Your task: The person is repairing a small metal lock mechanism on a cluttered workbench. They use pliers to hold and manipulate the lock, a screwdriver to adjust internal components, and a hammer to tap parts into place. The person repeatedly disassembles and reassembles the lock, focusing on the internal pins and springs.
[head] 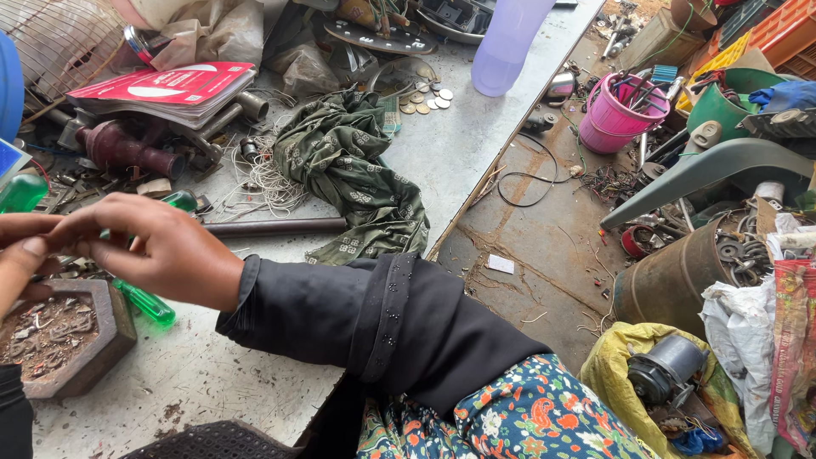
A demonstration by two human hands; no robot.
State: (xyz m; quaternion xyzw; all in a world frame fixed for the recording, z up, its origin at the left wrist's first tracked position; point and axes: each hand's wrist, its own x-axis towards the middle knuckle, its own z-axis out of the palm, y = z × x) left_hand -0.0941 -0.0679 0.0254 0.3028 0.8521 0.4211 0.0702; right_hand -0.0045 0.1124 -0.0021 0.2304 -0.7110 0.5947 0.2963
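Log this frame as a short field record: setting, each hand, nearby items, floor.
setting: cluttered workbench beside a dirt floor
right hand: fingers pinched together above a green-handled screwdriver; what they pinch is too small to tell
left hand: at the frame's left edge, meeting the right hand's fingertips
below hands: hexagonal tray of debris
on bench: green cloth, coins, red booklet, metal rod
floor: pink bucket, rusty drum
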